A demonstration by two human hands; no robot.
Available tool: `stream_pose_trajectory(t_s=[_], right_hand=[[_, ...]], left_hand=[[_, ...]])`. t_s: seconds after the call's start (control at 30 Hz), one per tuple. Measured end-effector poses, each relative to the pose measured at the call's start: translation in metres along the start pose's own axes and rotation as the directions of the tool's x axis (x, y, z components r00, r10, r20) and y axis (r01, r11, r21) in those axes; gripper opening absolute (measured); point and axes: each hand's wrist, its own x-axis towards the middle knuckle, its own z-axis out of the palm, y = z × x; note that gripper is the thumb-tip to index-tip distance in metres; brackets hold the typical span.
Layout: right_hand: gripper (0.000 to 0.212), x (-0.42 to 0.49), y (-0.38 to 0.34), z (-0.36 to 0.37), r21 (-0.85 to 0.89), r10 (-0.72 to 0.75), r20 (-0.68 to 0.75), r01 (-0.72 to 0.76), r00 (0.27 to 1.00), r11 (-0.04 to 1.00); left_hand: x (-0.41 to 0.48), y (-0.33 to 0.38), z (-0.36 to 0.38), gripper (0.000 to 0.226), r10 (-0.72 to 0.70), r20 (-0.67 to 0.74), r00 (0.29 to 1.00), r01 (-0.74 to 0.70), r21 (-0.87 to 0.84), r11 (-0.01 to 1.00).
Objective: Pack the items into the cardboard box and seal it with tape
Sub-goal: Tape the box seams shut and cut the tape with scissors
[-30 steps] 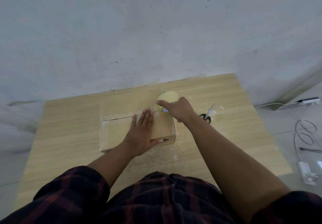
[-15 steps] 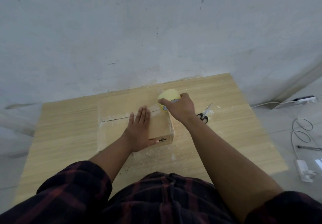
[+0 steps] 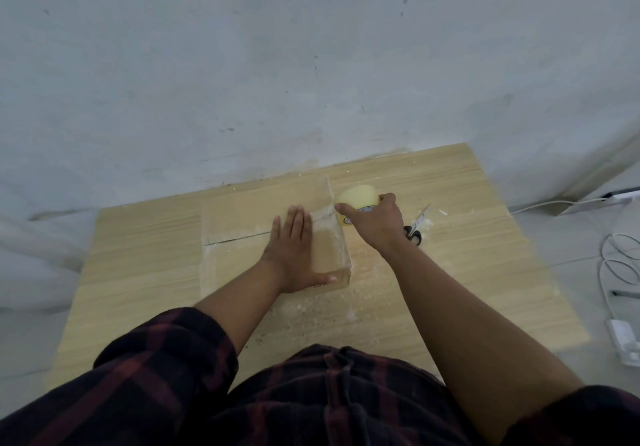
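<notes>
Behind, wooden table (image 3: 138,272) meets wall (image 3: 242,64).

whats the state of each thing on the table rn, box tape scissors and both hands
cardboard box: flaps closed, seam partly taped
tape roll: gripped at the box's right edge
scissors: lying on the table, untouched
left hand: flat, pressing the box top
right hand: closed on the tape roll

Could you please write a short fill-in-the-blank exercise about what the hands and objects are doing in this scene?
1. The left hand lies flat on top of the closed ____.
2. The right hand grips a yellow roll of ____ at the box's right edge.
3. The black-handled ____ lie on the wooden table, to the right of the right hand.

Missing words: cardboard box; tape; scissors
</notes>
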Motion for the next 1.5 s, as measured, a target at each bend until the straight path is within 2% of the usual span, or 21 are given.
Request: stream_pose_trajectory(t_s=[0.3,0.47,0.53,0.63,0.73,0.87,1.03,1.27,1.4,1.5], right_hand=[[0.105,0.004,0.003,-0.004,0.073,0.0,0.073,-0.005,0.997,0.997],[0.104,0.009,0.0,-0.006,0.104,0.02,0.124,-0.033,0.992,0.994],[0.109,0.012,0.001,-0.007,0.117,0.034,0.157,-0.053,0.987,0.992],[0.103,0.015,0.003,-0.008,0.162,0.057,0.175,-0.086,0.983,0.983],[0.091,0.013,0.001,-0.009,0.15,0.03,0.149,-0.053,0.988,0.987],[0.105,0.006,-0.003,-0.011,0.091,0.003,0.09,-0.011,0.996,0.996],[0.106,0.0,-0.005,-0.007,0.021,-0.021,0.015,0.02,1.0,1.0],[0.095,0.004,0.012,-0.01,0.103,0.116,0.097,-0.126,0.988,0.987],[0.091,0.007,0.011,-0.011,0.083,0.093,0.122,-0.104,0.988,0.991],[0.09,0.006,0.007,-0.012,0.068,0.041,0.086,-0.047,0.995,0.997]], left_hand=[[-0.006,0.001,0.01,0.134,0.07,0.011,0.997,-0.07,-0.027,0.997],[-0.017,0.005,0.023,0.106,0.176,-0.103,0.979,-0.173,0.043,0.984],[-0.017,0.006,0.026,0.102,0.182,-0.113,0.977,-0.176,0.061,0.983],[-0.016,0.007,0.024,0.105,0.173,-0.108,0.979,-0.168,0.054,0.984],[-0.011,0.01,0.015,0.119,0.123,-0.099,0.987,-0.12,0.041,0.992],[0.001,0.015,0.005,0.137,0.062,-0.066,0.996,-0.061,0.01,0.998],[0.001,0.014,0.015,0.132,0.058,-0.037,0.998,-0.06,-0.066,0.996],[-0.011,0.027,0.027,0.115,0.028,-0.08,0.996,-0.029,-0.002,1.0],[-0.008,0.026,0.013,0.121,0.032,-0.065,0.997,-0.034,-0.018,0.999],[-0.001,0.023,0.0,0.134,0.034,-0.051,0.998,-0.032,0.039,0.999]])
